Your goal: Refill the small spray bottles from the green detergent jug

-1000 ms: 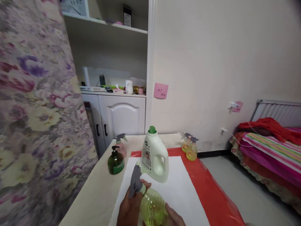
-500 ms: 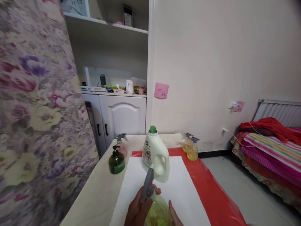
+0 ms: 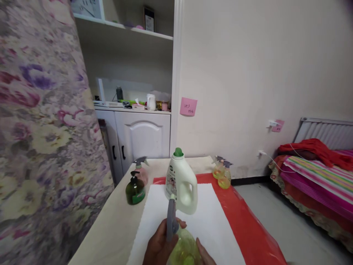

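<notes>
A spray bottle [image 3: 185,247] with clear walls, yellow-green liquid and a grey trigger head is at the bottom centre, tilted toward me. My left hand [image 3: 158,243] is closed round its neck, just under the trigger head. Against the bottle's right side lies my right hand [image 3: 204,253], its fingers partly cut off by the frame edge. Just beyond stands a large pale green detergent jug [image 3: 183,184] with a green opening at the top and a side handle. The lower part of the spray bottle is out of frame.
A white sheet [image 3: 220,224] lies over red plastic [image 3: 248,224] on the table. At the left stand a dark green pump bottle [image 3: 135,192] and a pink spray bottle [image 3: 142,175]. Two yellow-liquid spray bottles [image 3: 224,180] stand at the back right. A floral curtain [image 3: 49,147] hangs at left.
The spray bottle's grey head has turned more upright and shifted slightly left, with my left hand moving along. Both hands keep their places on the bottle.
</notes>
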Action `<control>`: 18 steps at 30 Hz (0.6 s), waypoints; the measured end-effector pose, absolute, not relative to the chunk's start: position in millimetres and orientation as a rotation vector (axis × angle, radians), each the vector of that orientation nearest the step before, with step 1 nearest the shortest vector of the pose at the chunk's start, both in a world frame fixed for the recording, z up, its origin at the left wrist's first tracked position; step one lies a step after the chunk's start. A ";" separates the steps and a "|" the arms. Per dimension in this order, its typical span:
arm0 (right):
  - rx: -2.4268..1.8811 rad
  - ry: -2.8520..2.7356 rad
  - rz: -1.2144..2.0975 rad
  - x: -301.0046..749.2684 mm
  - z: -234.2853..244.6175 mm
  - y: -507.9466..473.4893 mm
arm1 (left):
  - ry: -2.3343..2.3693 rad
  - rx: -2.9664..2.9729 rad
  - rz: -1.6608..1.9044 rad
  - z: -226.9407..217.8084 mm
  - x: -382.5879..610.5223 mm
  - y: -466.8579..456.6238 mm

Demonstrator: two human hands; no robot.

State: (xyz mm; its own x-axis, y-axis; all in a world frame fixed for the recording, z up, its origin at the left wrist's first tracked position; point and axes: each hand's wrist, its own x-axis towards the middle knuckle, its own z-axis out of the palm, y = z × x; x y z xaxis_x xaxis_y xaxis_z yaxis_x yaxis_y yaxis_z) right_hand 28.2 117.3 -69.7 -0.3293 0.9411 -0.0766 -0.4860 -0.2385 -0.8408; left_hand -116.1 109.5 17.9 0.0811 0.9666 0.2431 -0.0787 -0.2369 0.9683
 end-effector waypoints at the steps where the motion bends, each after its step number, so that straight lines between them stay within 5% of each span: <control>1: -0.749 -0.906 1.784 28.5 -70.4 117.2 | 0.971 1.362 1.354 17.3 -115.6 109.7; 18: -0.820 -0.919 1.840 41.0 -52.1 103.2 | 1.024 1.249 1.314 0.5 -113.9 122.1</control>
State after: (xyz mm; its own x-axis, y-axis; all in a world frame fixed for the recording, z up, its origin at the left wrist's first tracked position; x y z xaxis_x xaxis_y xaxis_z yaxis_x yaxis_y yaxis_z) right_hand 41.0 103.2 -52.1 -0.3804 0.9107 -0.1607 -0.4189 -0.3246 -0.8480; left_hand -113.9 122.1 0.5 0.0464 0.9898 0.1349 -0.1109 -0.1291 0.9854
